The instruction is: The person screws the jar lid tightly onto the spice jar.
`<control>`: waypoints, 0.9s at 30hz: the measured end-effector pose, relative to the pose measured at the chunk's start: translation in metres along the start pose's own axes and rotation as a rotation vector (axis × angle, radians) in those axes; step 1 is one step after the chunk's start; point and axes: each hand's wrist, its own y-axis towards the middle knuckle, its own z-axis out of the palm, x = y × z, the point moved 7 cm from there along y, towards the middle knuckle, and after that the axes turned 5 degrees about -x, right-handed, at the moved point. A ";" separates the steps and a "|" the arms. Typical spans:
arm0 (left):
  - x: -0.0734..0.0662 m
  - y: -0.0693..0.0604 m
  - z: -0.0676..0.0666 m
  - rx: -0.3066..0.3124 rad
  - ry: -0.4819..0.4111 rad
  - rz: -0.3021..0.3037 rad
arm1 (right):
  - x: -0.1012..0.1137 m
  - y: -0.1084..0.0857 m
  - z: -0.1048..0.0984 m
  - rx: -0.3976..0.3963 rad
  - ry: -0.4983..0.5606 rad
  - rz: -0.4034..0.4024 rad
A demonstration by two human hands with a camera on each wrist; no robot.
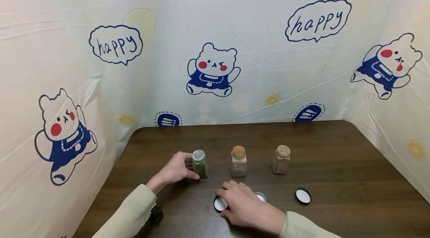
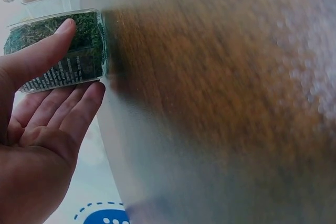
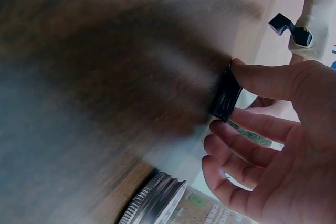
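Note:
My left hand [image 1: 176, 169] is at a glass jar of green dried herbs [image 1: 200, 167], which stands upright at the left of the row. In the left wrist view the thumb lies across the jar's face and the fingers are at its other side. Nearer the front, my right hand [image 1: 246, 204] pinches a black lid [image 3: 227, 95] between thumb and index finger, at the tabletop. Its white inside faces up in the head view. A silver-rimmed lid [image 1: 261, 196] lies just beyond the right hand, partly hidden by it.
Two more shaker jars stand upright, one with an orange-dusted top [image 1: 239, 161] in the middle, one with tan powder [image 1: 280, 160] at the right. Another black lid [image 1: 303, 195] lies white side up at right. A printed curtain [image 1: 262, 62] surrounds the brown table [image 1: 336, 155].

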 end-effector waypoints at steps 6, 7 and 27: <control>0.001 0.000 0.000 0.000 -0.012 -0.004 | 0.000 -0.001 -0.002 -0.030 -0.009 0.000; 0.001 0.000 0.000 0.000 -0.012 -0.005 | 0.000 -0.002 -0.002 -0.037 -0.012 0.000; 0.000 -0.002 0.000 -0.005 -0.020 -0.013 | -0.004 -0.001 -0.008 -0.044 0.030 0.031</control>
